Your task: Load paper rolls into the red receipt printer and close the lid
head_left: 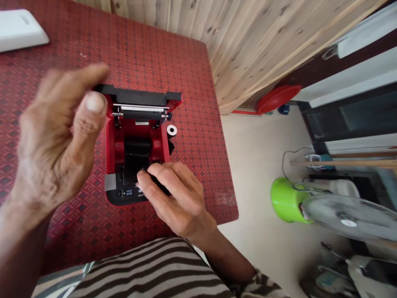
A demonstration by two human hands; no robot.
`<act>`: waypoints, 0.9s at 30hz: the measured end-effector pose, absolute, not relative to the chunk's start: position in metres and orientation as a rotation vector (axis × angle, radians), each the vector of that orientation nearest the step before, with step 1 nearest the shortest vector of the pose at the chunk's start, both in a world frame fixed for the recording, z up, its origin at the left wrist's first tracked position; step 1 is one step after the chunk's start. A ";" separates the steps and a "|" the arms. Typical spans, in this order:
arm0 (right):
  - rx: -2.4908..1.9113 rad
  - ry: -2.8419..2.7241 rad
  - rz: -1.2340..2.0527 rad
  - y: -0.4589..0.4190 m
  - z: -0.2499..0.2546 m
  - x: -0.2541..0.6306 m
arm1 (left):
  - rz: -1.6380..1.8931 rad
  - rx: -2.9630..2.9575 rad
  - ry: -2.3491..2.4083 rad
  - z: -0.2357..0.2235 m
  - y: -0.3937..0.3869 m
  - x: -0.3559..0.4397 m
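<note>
A small red-and-black printer [111, 153] stands on the table with its lid [139, 97] raised, showing a roller and a hollow bay. My left hand [62, 132] is at the lid's left corner, thumb in front and forefinger behind, pinching it. Inside the bay lies a dark, shiny surface [136, 159] that reaches toward the front panel [127, 194]. My right hand [176, 194] is over the front right of the printer, thumb and forefinger drawn together at the dark surface. Whatever they pinch is hidden. A small roll with a white end [171, 130] sits right of the printer.
The table has a red patterned cover [198, 165]. A white object [21, 31] lies at its far left. Wooden panelling [186, 20] borders the far side. On the floor to the right are a green bucket [281, 200], a fan [350, 215] and a red round object [277, 98].
</note>
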State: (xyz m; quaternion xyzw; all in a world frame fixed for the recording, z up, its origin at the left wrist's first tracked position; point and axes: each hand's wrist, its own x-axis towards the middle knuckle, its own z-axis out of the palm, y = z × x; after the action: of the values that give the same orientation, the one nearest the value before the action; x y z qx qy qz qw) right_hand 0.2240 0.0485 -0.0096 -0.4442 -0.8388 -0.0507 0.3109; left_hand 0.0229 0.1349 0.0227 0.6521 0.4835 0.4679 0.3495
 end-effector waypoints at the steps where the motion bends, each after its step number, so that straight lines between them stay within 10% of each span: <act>1: -1.176 -2.204 -0.130 0.048 -0.010 0.224 | 1.131 1.834 1.330 0.023 0.136 0.024; 27: -1.254 -2.150 -0.045 0.044 -0.014 0.225 | 0.873 2.632 1.075 -0.027 0.082 -0.004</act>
State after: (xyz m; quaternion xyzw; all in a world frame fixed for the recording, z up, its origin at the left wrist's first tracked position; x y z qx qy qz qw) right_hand 0.2250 0.0437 -0.0136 -0.4771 -0.8181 -0.0173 0.3205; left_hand -0.0036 0.0822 -0.0267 0.8819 0.3601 0.2926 0.0834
